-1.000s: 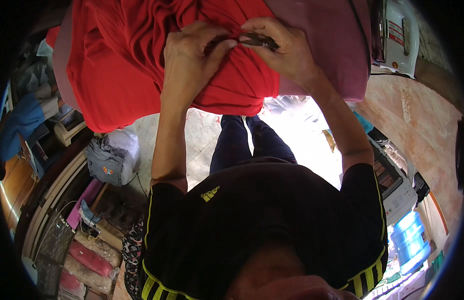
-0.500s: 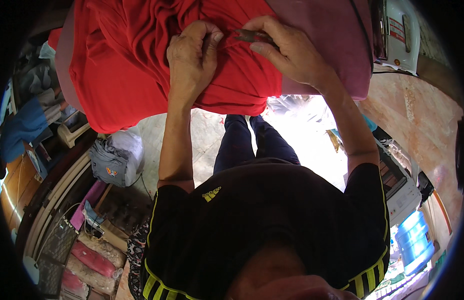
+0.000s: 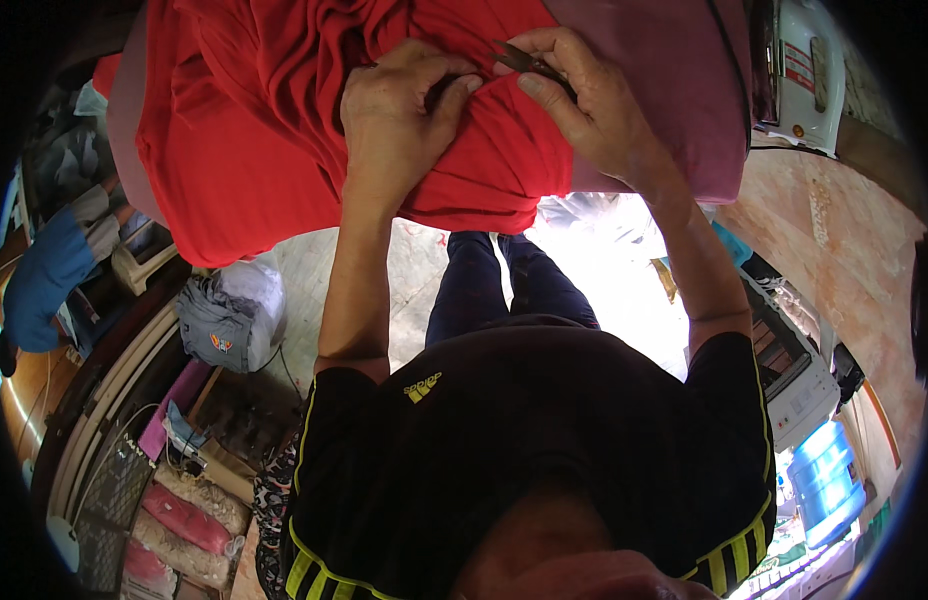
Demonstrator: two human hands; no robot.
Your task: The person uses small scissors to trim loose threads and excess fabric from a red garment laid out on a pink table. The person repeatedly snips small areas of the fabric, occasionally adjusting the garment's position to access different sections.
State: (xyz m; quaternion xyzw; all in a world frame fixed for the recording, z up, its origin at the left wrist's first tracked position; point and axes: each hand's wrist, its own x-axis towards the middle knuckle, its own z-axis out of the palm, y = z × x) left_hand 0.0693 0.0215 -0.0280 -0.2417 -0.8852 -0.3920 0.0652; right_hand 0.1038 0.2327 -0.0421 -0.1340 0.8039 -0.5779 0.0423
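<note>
Cloth (image 3: pixel 224 190) in bright red lies bunched over the maroon padded surface (image 3: pixel 669 125), its near edge draping toward the person's legs, and that is where I have my attention. From my end of the feed, the left hand (image 3: pixel 404 110) is closed in a pinch, thumb against forefinger, on a raised fold near the top of the view. The right hand (image 3: pixel 599 115) grips a pair of dark snips (image 3: pixel 515 57) between thumb and fingers, blades pointing up and to the left, just beside the left fingertips and apart from them. The blades are too small and shadowed for me to say fairly whether a thread sits between them or in the left pinch.

I judge the step in hand to be fine trimming at that fold. To do it well, I would draw the fold taut with the left pinch so that any loose end stands clear of the weave. I would bring the tips in flat along the surface, not nose down, since a stab could nick the cloth. The left thumb belongs behind the cutting line, and one short squeeze should suffice.
</note>
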